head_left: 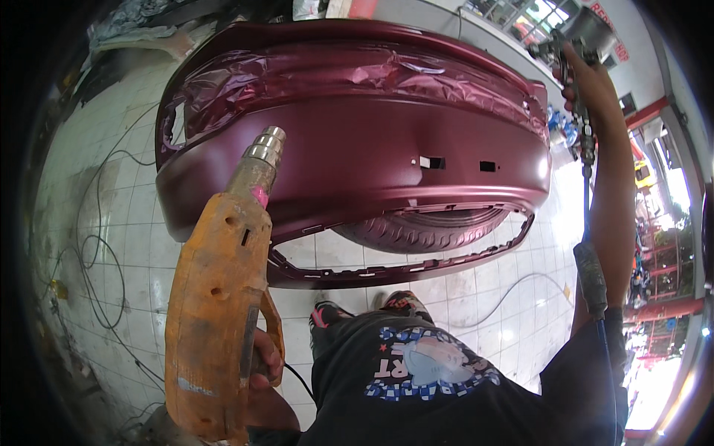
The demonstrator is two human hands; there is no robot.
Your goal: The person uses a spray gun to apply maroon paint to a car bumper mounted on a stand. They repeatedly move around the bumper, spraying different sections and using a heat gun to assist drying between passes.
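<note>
Heat gun (212, 305) in left hand (266, 360) blocks part of bumper (335, 149); right hand (593, 85) holds spray gun (589, 36) right of it, tire (431, 232) beneath, cable (139, 364) left.

From view centre, a bumper (320, 149) is occupying 12 o'clock, a tire (431, 232) showing through its lower opening. A heat gun (216, 312) is occupying 8 o'clock; a spray gun (591, 36), 2 o'clock.

Strong light washes out the opening (654, 386) on my right; glare streaks the maroon bumper (335, 149); my view bends toward black edges.
</note>
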